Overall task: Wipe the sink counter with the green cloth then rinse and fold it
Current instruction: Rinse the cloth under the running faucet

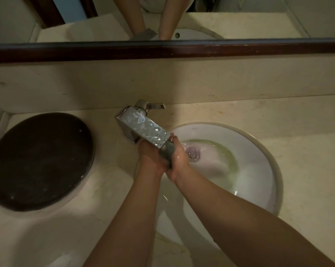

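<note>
Under the spout of the square chrome faucet [143, 126], both my hands squeeze a bunched grey-green cloth [168, 153] between them. My left hand [150, 158] grips it from the left and my right hand [179, 160] from the right. Only a narrow strip of the cloth shows between the palms. They sit over the left part of the white round sink [259, 151]. Greenish water swirls in the bowl around the drain [192, 153].
A dark round tray [39, 160] lies on the beige marble counter [307, 132] to the left of the faucet. The faucet lever [157, 106] points right. A dark wooden mirror frame [162, 49] runs along the back wall.
</note>
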The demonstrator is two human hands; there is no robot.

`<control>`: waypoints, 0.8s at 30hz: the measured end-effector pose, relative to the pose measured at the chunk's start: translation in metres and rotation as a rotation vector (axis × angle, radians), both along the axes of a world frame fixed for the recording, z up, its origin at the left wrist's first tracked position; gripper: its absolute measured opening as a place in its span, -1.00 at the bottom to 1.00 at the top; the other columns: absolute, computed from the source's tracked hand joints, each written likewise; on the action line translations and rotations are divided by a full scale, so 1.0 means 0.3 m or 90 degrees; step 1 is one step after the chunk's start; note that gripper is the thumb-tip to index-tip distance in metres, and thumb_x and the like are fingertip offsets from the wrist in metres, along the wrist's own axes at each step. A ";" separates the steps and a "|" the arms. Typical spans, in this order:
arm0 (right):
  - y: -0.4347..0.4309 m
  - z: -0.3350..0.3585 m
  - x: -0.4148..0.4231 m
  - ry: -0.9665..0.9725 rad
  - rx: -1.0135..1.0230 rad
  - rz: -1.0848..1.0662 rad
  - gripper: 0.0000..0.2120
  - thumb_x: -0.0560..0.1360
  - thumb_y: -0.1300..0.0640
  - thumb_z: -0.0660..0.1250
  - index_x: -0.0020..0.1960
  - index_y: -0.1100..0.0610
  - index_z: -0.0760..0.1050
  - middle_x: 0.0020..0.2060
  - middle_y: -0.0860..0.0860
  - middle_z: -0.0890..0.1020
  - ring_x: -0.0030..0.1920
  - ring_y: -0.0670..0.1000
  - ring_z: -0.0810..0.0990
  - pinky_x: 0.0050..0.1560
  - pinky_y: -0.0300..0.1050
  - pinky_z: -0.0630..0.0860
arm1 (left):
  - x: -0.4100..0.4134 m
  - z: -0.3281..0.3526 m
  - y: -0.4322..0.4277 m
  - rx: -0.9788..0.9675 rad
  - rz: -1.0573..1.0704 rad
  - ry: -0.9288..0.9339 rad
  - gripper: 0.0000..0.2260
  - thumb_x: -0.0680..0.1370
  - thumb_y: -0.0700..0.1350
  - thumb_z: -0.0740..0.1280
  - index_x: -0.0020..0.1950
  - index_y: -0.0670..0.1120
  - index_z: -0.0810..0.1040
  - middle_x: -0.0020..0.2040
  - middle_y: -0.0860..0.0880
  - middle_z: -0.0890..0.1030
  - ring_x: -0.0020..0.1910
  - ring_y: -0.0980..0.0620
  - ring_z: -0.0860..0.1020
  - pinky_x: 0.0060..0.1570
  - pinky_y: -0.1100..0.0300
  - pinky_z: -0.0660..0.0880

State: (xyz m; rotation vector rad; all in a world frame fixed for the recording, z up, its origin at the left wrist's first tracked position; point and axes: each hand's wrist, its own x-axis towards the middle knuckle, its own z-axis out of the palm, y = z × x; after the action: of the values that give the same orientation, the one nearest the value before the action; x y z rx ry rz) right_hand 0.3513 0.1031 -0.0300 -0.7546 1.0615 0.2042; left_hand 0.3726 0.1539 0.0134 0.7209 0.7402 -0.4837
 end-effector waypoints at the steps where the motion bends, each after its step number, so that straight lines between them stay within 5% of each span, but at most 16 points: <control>1: -0.002 0.000 0.007 0.003 -0.006 0.011 -0.39 0.20 -0.29 0.43 0.12 0.06 0.66 0.00 0.05 0.72 0.02 0.12 0.70 0.03 0.07 0.64 | -0.003 0.008 -0.005 0.009 -0.009 0.003 -0.67 0.63 0.01 0.02 -0.16 -0.08 0.48 -0.27 -0.10 0.60 -0.22 -0.02 0.61 -0.13 0.16 0.46; 4: -0.017 -0.009 0.029 0.028 -0.062 -0.010 -0.58 0.21 -0.07 0.45 -0.04 0.17 0.68 -0.16 0.09 0.72 -0.17 0.12 0.68 -0.16 -0.01 0.64 | 0.001 0.015 -0.011 0.048 0.007 0.003 -0.71 0.62 -0.04 0.08 -0.25 -0.04 0.45 -0.40 -0.04 0.57 -0.39 -0.01 0.58 -0.23 0.18 0.45; 9: -0.024 0.034 0.021 0.024 -0.082 -0.083 -0.91 0.43 0.19 0.28 -0.22 0.17 0.52 -0.33 0.13 0.63 -0.37 0.10 0.60 -0.40 -0.09 0.57 | 0.007 -0.019 -0.026 0.124 0.032 -0.021 -0.69 0.69 -0.16 0.04 -0.21 0.01 0.40 -0.25 0.05 0.50 -0.28 0.12 0.51 -0.27 0.29 0.48; 13: -0.065 0.058 0.009 0.009 -0.128 -0.068 -0.78 0.45 0.30 0.25 -0.35 0.13 0.41 -0.47 0.06 0.52 -0.43 0.07 0.47 -0.37 -0.08 0.38 | 0.001 -0.024 -0.026 0.055 0.038 -0.053 -0.59 0.57 -0.28 0.06 -0.46 -0.01 0.37 -0.54 0.02 0.38 -0.51 0.02 0.40 -0.40 0.28 0.36; 15: -0.082 0.070 0.002 0.007 -0.149 -0.035 -0.78 0.47 0.28 0.25 -0.34 0.13 0.40 -0.55 0.02 0.51 -0.45 0.05 0.44 -0.39 -0.11 0.32 | -0.012 -0.009 -0.033 -0.005 0.045 -0.055 -0.65 0.44 -0.19 0.12 -0.57 -0.04 0.34 -0.61 0.02 0.32 -0.60 0.04 0.35 -0.46 0.33 0.32; 17: -0.100 0.076 -0.016 0.020 -0.127 0.006 -0.84 0.51 0.15 0.30 -0.24 0.13 0.44 -0.45 0.03 0.55 -0.40 0.07 0.50 -0.40 -0.13 0.37 | -0.020 -0.007 -0.051 -0.033 0.073 -0.054 -0.76 0.41 -0.17 0.23 -0.45 -0.06 0.32 -0.58 0.01 0.33 -0.61 0.06 0.36 -0.51 0.35 0.35; 21: -0.148 0.015 -0.062 0.038 -0.034 0.009 -0.51 0.48 -0.25 0.23 0.14 0.14 0.51 -0.01 0.17 0.66 -0.19 0.11 0.61 -0.16 -0.05 0.57 | -0.034 -0.018 -0.069 0.006 -0.001 -0.083 -0.79 0.59 -0.16 0.20 -0.25 -0.07 0.33 -0.44 -0.02 0.42 -0.41 0.03 0.42 -0.28 0.20 0.47; 24: -0.171 0.000 -0.100 0.057 -0.021 0.019 -0.51 0.48 -0.27 0.15 0.11 0.11 0.50 0.04 0.16 0.66 -0.08 0.13 0.63 0.15 0.08 0.52 | -0.025 -0.047 -0.042 0.027 -0.058 -0.109 -0.83 0.59 -0.27 0.19 -0.19 -0.09 0.40 -0.27 -0.08 0.45 -0.24 -0.01 0.43 -0.16 0.12 0.42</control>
State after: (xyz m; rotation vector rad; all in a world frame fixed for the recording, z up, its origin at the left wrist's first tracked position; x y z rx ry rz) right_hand 0.3213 0.0519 -0.0301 -0.7980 1.1410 0.2478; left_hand 0.3653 0.1413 -0.0007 0.8278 0.5606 -0.4832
